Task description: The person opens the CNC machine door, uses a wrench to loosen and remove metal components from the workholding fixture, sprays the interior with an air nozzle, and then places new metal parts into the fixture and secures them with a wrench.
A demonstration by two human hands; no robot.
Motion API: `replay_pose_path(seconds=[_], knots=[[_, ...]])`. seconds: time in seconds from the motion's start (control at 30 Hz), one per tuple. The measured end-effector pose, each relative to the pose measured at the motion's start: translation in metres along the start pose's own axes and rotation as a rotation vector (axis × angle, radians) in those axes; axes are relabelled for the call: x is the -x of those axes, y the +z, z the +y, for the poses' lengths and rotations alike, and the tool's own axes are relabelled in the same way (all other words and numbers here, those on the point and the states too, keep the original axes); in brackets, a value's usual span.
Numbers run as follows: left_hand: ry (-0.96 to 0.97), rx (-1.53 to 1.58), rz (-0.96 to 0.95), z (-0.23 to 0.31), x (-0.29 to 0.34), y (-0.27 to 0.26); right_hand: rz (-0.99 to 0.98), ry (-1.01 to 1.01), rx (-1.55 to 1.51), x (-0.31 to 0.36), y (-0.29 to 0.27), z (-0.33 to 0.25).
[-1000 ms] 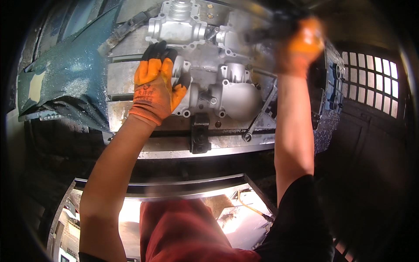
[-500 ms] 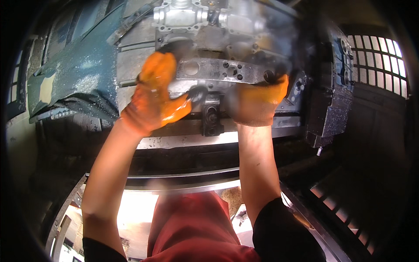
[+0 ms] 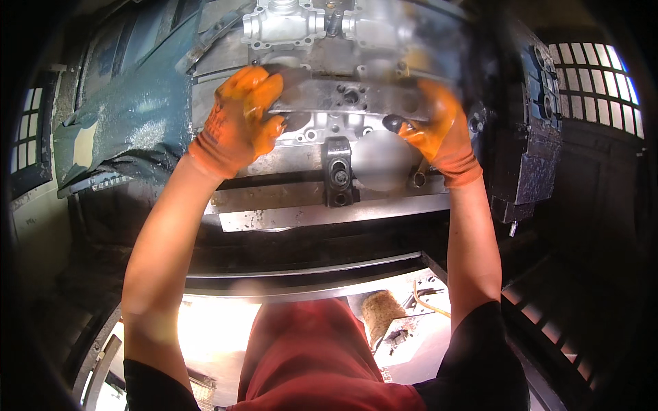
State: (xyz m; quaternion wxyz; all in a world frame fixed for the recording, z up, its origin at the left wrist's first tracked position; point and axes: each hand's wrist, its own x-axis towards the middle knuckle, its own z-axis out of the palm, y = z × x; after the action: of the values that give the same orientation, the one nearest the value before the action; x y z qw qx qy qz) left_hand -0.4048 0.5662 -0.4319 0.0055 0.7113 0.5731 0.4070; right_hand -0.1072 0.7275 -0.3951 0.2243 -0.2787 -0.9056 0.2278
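A flat metal bar (image 3: 319,96) with several holes spans the space between my two gloved hands. My left hand (image 3: 241,122), in an orange glove with dark fingertips, is closed round the bar's left end. On the other end my right hand (image 3: 439,127), gloved alike, is closed with its thumb below the edge. Under the bar shows a silver cast part (image 3: 336,123), mostly covered. Just in front of it stands a black clamp block (image 3: 338,175) with a bolt in it. A ring-shaped metal end (image 3: 419,179), perhaps a wrench's, pokes out below my right hand.
More silver castings (image 3: 284,29) sit at the back of the metal machine bed (image 3: 274,218). A chip-strewn teal cover (image 3: 130,103) drapes the left side. A dark machine block (image 3: 534,151) rises at the right. A blurred smudge veils part of the view.
My right hand has shifted right and turned, its thumb now under the bar's end. The bar has moved slightly away from me, baring the casting below it. My left fingers have closed in.
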Motion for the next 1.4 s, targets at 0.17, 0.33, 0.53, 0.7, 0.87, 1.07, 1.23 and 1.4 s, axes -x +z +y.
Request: replay_pose_path(seconds=[0.17, 0.33, 0.53, 0.7, 0.87, 1.07, 1.23, 1.4], knots=[[-0.025, -0.085, -0.176, 0.020, -0.010, -0.012, 0.064, -0.076, -0.119, -0.002, 0.005, 0.003], [-0.048, -0.224, -0.133, 0.000, 0.009, 0.017, 0.077, -0.048, -0.029, 0.009, 0.039, 0.031], [-0.303, 0.225, -0.174, -0.013, 0.036, 0.024, -0.030, 0.104, -0.133, 0.022, 0.037, 0.045], [-0.327, 0.325, -0.150, -0.018, 0.053, 0.029, 0.001, 0.247, -0.583, 0.034, 0.048, 0.049], [-0.302, 0.244, -0.087, -0.037, 0.074, 0.044, 0.023, 0.247, -0.570, 0.040, 0.050, 0.052], [-0.376, 0.228, -0.165, -0.045, 0.081, 0.040, 0.815, 0.618, -0.615, 0.055, -0.004, 0.021], [-0.034, -0.124, -0.116, -0.052, 0.073, 0.034, 0.541, 0.695, 0.132, 0.126, -0.014, 0.027], [-0.075, -0.155, -0.118, -0.041, 0.072, 0.042, -0.048, 0.614, 0.533, 0.076, -0.009, 0.015]])
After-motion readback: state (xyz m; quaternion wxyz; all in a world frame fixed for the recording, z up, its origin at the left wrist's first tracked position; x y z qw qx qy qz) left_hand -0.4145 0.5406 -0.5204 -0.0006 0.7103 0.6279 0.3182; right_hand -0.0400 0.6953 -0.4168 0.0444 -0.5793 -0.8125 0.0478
